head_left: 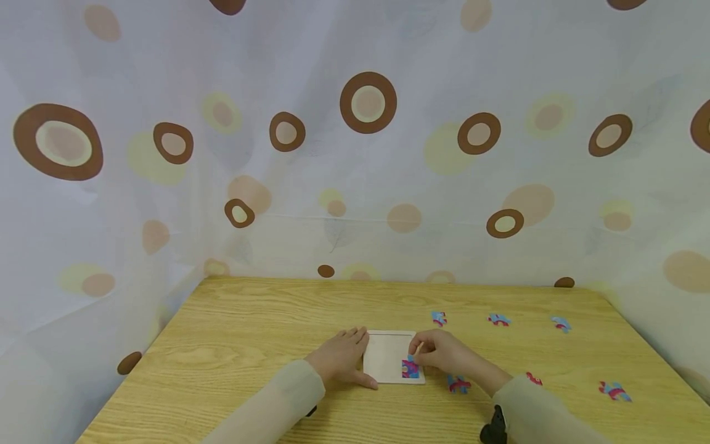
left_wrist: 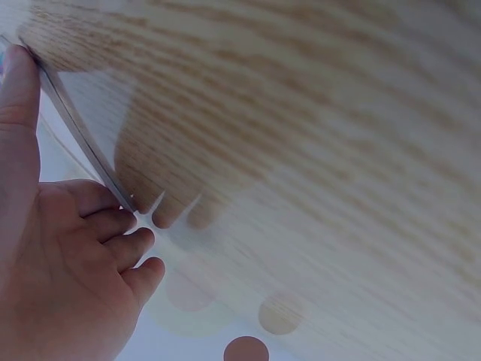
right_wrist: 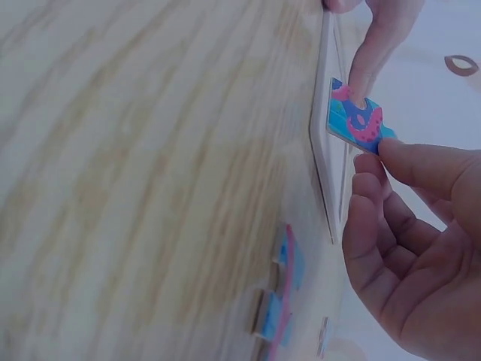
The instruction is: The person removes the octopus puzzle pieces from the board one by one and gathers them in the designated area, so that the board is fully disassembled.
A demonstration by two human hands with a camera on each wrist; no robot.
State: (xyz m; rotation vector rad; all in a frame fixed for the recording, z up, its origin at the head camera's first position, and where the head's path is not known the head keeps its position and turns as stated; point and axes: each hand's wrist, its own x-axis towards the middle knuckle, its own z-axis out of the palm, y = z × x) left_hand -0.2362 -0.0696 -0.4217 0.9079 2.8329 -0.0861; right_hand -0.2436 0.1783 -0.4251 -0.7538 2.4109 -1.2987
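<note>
A flat white puzzle tray [head_left: 383, 356] with a raised rim lies on the table. My left hand [head_left: 342, 357] rests along its left side, thumb at the near left corner and fingers at the left edge. With thumb and fingertips, my right hand [head_left: 440, 350] pinches a blue, pink and purple jigsaw piece [head_left: 410, 369] over the tray's near right corner. In the right wrist view that jigsaw piece [right_wrist: 356, 120] looks tilted at the tray's edge. Whether it touches the tray floor I cannot tell.
One loose piece [head_left: 458, 385] lies just right of the tray, below my right wrist. Others lie farther off: a piece behind the tray [head_left: 439, 318], a back piece [head_left: 499, 319], a far right piece [head_left: 561, 324], a red piece [head_left: 534, 378] and a near right piece [head_left: 614, 391].
</note>
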